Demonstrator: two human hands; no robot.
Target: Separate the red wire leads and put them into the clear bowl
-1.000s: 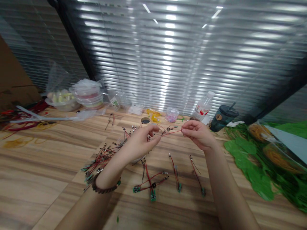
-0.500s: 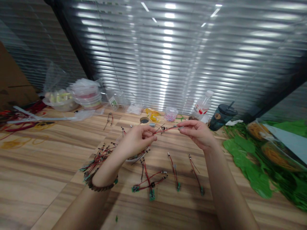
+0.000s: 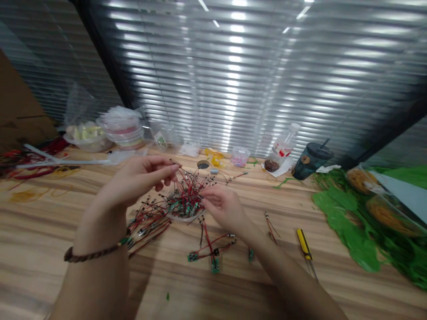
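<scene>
My left hand (image 3: 150, 175) is above the left rear of a clear plastic bowl (image 3: 183, 218). Its thumb and forefinger pinch a thin wire lead (image 3: 176, 164) with a dark tip. Heaped in the bowl are many small green circuit boards with red and black wires (image 3: 190, 195). At the bowl's right side, my right hand (image 3: 223, 206) has its fingertips pressed together against the wires; what they hold is hard to make out. More wired boards (image 3: 150, 222) lie in a bundle left of the bowl, partly behind my left wrist. Several crossed wired boards (image 3: 213, 253) rest in front.
A yellow-handled screwdriver (image 3: 304, 244) lies at the right. A motor with wires (image 3: 214, 171) sits behind the bowl. Along the back stand stacked plastic containers (image 3: 123, 129), a bottle (image 3: 283, 144) and a dark cup (image 3: 310, 161). Green sheets (image 3: 347, 218) cover the right side.
Both hands have moved left to the bowl; before, they held a red-wired piece stretched between them. The motor, the bowl's contents and the screwdriver are now uncovered. My right forearm now crosses the front boards.
</scene>
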